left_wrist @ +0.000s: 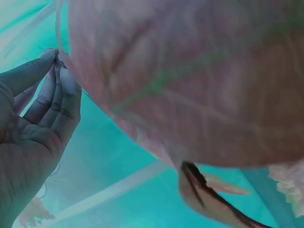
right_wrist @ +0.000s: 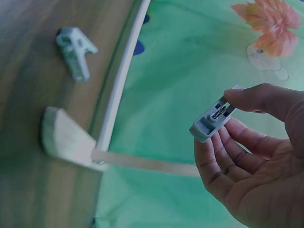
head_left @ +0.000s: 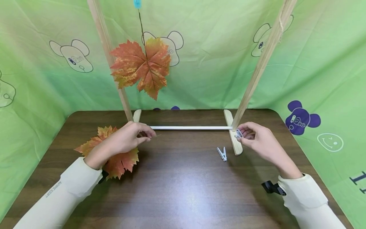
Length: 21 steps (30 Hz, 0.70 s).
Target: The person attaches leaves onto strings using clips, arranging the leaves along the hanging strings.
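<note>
My left hand (head_left: 128,136) pinches the thin stem of an artificial orange-red maple leaf (head_left: 121,163). The leaf lies below my wrist and forearm, which hide part of it. In the left wrist view the leaf (left_wrist: 199,95) fills much of the picture, close up and blurred, beside my pinching fingertips (left_wrist: 50,59). My right hand (head_left: 257,138) holds a pale grey clothespin (right_wrist: 213,121) between thumb and fingers, near the foot of the right post. A second clothespin (head_left: 222,154) lies on the table left of that foot.
A wooden frame has a left post (head_left: 104,41), a right post (head_left: 261,66) and a white crossbar (head_left: 191,128) low down. Another maple leaf (head_left: 143,66) hangs from a blue clip (head_left: 137,3). Green printed cloth surrounds the brown table (head_left: 171,187).
</note>
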Available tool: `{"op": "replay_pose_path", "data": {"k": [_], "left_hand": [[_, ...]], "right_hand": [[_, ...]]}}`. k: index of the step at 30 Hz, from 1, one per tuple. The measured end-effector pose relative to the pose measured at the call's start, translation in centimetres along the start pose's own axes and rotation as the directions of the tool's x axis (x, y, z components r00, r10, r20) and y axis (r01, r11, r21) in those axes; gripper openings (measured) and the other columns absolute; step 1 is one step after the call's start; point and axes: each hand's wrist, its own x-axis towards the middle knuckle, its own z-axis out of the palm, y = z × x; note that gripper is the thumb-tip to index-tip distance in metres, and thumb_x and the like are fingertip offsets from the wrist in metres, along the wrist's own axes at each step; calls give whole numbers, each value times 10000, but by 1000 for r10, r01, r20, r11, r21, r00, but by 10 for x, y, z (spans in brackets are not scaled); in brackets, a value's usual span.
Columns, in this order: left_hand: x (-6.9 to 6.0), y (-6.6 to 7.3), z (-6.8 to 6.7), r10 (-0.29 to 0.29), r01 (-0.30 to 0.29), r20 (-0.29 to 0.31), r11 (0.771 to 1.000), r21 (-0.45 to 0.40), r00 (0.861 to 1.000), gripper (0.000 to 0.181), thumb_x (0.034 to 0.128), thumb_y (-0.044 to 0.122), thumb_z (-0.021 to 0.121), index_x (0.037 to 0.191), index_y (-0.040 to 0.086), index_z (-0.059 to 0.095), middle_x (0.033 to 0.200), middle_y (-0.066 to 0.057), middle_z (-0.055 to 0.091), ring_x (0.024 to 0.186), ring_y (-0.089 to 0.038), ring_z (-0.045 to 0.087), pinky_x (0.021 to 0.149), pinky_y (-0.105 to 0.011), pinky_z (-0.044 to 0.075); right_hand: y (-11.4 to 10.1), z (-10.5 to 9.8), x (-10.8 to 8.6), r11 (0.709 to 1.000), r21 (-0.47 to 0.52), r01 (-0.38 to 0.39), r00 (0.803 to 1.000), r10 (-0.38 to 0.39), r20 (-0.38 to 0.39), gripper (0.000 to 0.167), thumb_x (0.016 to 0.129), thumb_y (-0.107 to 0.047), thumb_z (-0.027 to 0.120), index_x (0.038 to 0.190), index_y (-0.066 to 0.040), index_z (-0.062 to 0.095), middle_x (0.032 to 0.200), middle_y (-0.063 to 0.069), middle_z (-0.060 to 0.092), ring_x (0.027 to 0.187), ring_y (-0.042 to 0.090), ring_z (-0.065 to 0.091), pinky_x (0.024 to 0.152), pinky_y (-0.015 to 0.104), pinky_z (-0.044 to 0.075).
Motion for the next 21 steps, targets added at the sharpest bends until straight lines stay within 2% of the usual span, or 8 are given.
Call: {"op": "replay_pose_path", "data": {"k": [9, 15, 21], "left_hand": [[10, 19, -8, 8, -7, -51, 1000, 14, 999, 208, 952, -16, 731, 1121, 89, 794, 969, 15, 786, 921, -115, 723, 837, -351, 590], [20, 28, -10, -25, 24, -97, 1000, -20, 995, 187, 963, 27, 737, 1126, 99, 795, 948, 26, 775, 912, -116, 705, 825, -355, 567], [30, 37, -12, -68, 60, -156, 997, -55, 985, 168, 980, 58, 728, 1130, 98, 792, 1000, -42, 783, 930, -164, 709, 804, -346, 567]], "right_hand": [[-26, -1, 16, 996, 46, 75, 997, -74, -26, 280, 914, -12, 767, 1185, 18, 707, 1023, 151, 744, 845, -61, 607, 764, 97, 519], [-42, -4, 28, 991, 80, 108, 994, -104, -42, 301, 921, -14, 766, 1213, 17, 698, 1053, 181, 742, 857, -83, 611, 772, 88, 524], [-60, -2, 38, 977, 149, 155, 985, -143, -93, 281, 924, -13, 763, 1196, 20, 699, 1042, 172, 730, 870, -35, 629, 793, 79, 523]]}}
